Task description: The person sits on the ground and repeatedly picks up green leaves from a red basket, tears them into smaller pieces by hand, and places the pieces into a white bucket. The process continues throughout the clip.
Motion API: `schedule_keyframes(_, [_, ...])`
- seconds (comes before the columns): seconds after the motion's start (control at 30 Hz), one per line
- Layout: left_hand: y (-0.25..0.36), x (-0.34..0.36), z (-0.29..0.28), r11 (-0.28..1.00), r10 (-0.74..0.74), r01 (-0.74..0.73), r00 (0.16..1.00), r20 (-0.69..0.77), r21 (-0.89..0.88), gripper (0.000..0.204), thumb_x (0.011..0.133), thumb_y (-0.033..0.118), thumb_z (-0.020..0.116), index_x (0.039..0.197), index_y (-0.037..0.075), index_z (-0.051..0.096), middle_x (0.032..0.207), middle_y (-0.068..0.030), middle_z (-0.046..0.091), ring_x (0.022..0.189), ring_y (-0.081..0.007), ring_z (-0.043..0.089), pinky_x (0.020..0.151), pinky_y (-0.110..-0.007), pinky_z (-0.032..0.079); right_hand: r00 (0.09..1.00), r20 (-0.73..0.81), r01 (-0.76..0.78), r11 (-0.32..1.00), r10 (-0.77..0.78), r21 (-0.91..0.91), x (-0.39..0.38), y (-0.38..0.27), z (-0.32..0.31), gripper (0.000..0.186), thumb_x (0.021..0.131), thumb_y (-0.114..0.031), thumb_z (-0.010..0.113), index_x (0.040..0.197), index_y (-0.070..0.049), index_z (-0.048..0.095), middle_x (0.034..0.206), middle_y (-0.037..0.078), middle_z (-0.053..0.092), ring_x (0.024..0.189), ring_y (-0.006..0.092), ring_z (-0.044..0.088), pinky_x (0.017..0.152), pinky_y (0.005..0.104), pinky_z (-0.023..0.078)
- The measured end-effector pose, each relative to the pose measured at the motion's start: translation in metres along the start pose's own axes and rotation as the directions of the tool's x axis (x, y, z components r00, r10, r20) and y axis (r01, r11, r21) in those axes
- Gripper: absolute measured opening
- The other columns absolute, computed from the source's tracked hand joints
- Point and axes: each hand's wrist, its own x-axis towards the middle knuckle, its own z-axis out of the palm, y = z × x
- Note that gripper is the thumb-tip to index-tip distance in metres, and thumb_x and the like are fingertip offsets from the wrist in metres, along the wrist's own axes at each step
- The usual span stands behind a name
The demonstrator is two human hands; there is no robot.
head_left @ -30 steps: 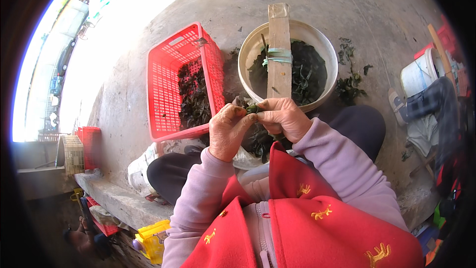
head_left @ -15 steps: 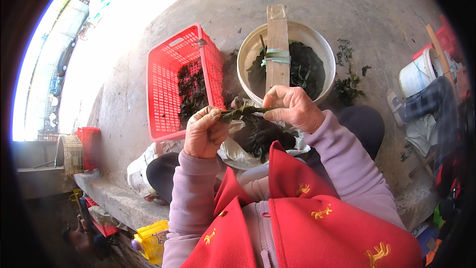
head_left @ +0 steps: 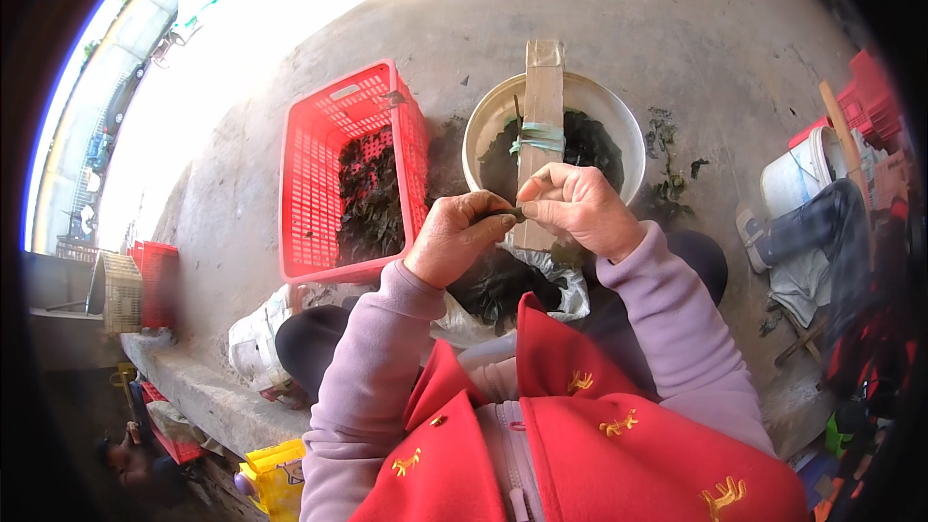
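My left hand and my right hand meet in front of me, fingers closed. Between their fingertips is a small, dark green strip of seaweed, mostly covered by the fingers. Below them, a white plastic bag lies between my knees with dark wet seaweed on it. Just beyond my hands stands a round pale tub holding more seaweed. Across its top runs a wooden board, bound with a light green cord; my hands cover its near end.
A red plastic crate with seaweed stands left of the tub. Seaweed scraps lie on the concrete floor right of it. At the far right, a person's checked-trouser leg is beside a white bucket. A white sack sits by my left knee.
The seaweed was stretched between my hands; now they are close together with only a short piece showing. My left hand has moved right, toward my right hand. The view has shifted slightly.
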Motion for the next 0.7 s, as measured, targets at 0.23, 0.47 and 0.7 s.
schedule_keyframes(0.23, [-0.02, 0.058, -0.037, 0.987, 0.119, -0.084, 0.952, -0.28, 0.135, 0.01, 0.082, 0.01, 0.058, 0.084, 0.0, 0.06, 0.064, 0.0025, 0.048, 0.06, -0.0051, 0.041, 0.052, -0.022, 0.035, 0.989, -0.024, -0.144, 0.953, 0.143, -0.266, 0.051, -0.01, -0.065, 0.01, 0.081, -0.009, 0.063, 0.077, 0.001, 0.064, 0.055, -0.002, 0.05, 0.047, 0.0048, 0.042, 0.044, 0.0201, 0.034])
schedule_keyframes(0.47, [-0.061, 0.153, -0.054, 0.819, 0.226, 0.012, 0.913, -0.341, 0.573, 0.023, 0.08, 0.027, 0.056, 0.087, 0.007, 0.065, 0.079, -0.0154, 0.063, 0.077, -0.0324, 0.06, 0.069, -0.04, 0.046, 0.951, -0.29, -0.071, 0.844, -0.103, -0.531, 0.118, 0.03, -0.095, 0.019, 0.077, -0.015, 0.062, 0.074, 0.004, 0.064, 0.06, 0.012, 0.058, 0.055, 0.0166, 0.055, 0.056, 0.0313, 0.044])
schedule_keyframes(0.7, [-0.096, 0.174, -0.013, 0.746, 0.038, 0.277, 0.89, -0.454, 0.606, 0.024, 0.079, 0.029, 0.052, 0.086, 0.011, 0.067, 0.08, -0.0179, 0.063, 0.078, -0.0356, 0.061, 0.07, -0.042, 0.047, 0.928, -0.372, -0.161, 0.898, -0.004, -0.41, 0.124, 0.059, -0.098, 0.022, 0.074, -0.016, 0.062, 0.078, 0.006, 0.064, 0.068, 0.022, 0.06, 0.061, 0.026, 0.06, 0.063, 0.0339, 0.046])
